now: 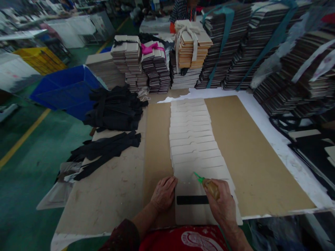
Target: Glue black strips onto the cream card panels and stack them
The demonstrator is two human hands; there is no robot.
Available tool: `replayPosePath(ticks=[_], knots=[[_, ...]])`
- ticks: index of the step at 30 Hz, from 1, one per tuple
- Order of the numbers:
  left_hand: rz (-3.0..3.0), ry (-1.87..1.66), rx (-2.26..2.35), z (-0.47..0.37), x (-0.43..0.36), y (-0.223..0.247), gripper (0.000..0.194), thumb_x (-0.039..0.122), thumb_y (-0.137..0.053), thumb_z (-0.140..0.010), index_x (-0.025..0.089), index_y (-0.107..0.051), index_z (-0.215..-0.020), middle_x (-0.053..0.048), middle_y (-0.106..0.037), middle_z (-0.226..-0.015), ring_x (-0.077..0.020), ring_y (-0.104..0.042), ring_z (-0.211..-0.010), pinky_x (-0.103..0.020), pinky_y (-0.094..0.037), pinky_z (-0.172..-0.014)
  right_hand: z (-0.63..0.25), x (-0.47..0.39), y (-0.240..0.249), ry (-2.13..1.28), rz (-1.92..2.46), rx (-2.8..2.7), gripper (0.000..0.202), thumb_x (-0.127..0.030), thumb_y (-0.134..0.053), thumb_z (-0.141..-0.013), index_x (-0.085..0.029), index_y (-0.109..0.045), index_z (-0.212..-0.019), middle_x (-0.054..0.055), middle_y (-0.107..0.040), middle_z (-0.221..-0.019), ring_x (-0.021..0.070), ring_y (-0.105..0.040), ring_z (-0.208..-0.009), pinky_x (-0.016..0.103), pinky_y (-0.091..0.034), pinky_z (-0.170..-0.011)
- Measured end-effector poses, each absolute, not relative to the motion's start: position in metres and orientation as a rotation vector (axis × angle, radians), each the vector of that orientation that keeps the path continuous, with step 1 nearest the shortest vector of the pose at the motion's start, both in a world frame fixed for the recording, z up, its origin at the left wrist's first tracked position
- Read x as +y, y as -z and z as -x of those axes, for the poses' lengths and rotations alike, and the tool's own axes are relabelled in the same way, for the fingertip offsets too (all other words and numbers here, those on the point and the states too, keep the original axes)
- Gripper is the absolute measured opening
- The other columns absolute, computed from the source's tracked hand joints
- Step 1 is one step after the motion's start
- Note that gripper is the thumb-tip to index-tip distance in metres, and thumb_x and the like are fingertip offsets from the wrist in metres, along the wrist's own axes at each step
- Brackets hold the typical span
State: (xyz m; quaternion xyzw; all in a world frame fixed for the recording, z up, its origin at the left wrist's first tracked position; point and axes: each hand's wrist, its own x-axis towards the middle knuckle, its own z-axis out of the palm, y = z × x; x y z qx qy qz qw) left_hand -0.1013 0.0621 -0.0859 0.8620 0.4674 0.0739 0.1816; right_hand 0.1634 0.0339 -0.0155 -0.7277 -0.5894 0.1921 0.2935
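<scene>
My right hand (222, 202) is wrapped round a small brownish glue bottle (211, 188) with a green nozzle. The nozzle tip points forward and left, over the nearest pale board (192, 216). A thin broken line of what looks like glue runs across that board, left of the nozzle. Closer to me a black strip (192, 199) lies crosswise on it; its right end is hidden behind my right hand. My left hand (164, 194) lies flat with nothing in it, fingertips at the board's left edge. Overlapping pale boards (195, 139) stretch away in a long row.
Black strips (112, 109) are heaped at the left, with a few looser strips (107, 150) nearer. Tied stacks of boards (192, 45) line the table's far side. A blue crate (65, 90) stands beyond the left edge. Brown sheeting (251, 150) covers the tabletop. Behind is another person (180, 12).
</scene>
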Motion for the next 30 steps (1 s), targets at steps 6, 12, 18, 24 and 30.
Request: replayPosePath(ticks=[6, 12, 18, 24, 30], knots=[[-2.418, -0.184, 1.334, 0.100, 0.061, 0.084, 0.054, 0.020, -0.049, -0.089, 0.022, -0.041, -0.142, -0.008, -0.053, -0.137, -0.0272, -0.043, -0.122, -0.045, -0.039, -0.103, -0.143, 0.036, 0.018, -0.596, 1.864, -1.626, 0.027, -0.040, -0.053, -0.090, -0.025, -0.054, -0.112, 0.006, -0.059, -0.108, 0.0217, -0.062, -0.094, 0.035, -0.055, -0.076], [-2.403, -0.178, 1.340, 0.098, 0.060, 0.084, 0.051, 0.021, -0.048, -0.090, 0.022, -0.041, -0.142, -0.009, -0.052, -0.136, -0.0284, -0.043, -0.121, -0.046, -0.039, -0.102, -0.135, 0.036, 0.020, -0.630, 1.814, -1.654, 0.027, -0.038, -0.054, -0.090, -0.025, -0.053, -0.114, 0.007, -0.057, -0.111, 0.0224, -0.060, -0.097, 0.036, -0.055, -0.079], [-2.388, -0.177, 1.345, 0.097, 0.060, 0.082, 0.052, 0.022, -0.048, -0.089, 0.024, -0.041, -0.141, -0.010, -0.053, -0.132, -0.0282, -0.045, -0.120, -0.047, -0.039, -0.100, -0.123, 0.035, 0.021, -0.662, 1.755, -1.695, 0.026, -0.034, -0.054, -0.089, -0.026, -0.051, -0.114, 0.008, -0.055, -0.110, 0.0234, -0.059, -0.098, 0.038, -0.055, -0.079], [-2.391, -0.181, 1.314, 0.098, 0.060, 0.081, 0.053, 0.023, -0.048, -0.088, 0.023, -0.042, -0.140, -0.010, -0.054, -0.132, -0.0287, -0.045, -0.121, -0.047, -0.040, -0.100, -0.108, 0.039, 0.021, -0.699, 1.711, -1.716, 0.026, -0.031, -0.054, -0.089, -0.025, -0.052, -0.114, 0.007, -0.055, -0.109, 0.0231, -0.058, -0.099, 0.037, -0.054, -0.082], [-2.386, -0.201, 1.310, 0.098, 0.060, 0.081, 0.053, 0.023, -0.049, -0.088, 0.022, -0.042, -0.140, -0.011, -0.055, -0.132, -0.0289, -0.045, -0.120, -0.048, -0.040, -0.100, -0.112, 0.040, 0.019, -0.697, 1.701, -1.684, 0.023, -0.033, -0.056, -0.089, -0.026, -0.054, -0.111, 0.005, -0.056, -0.106, 0.0207, -0.060, -0.096, 0.034, -0.054, -0.082]])
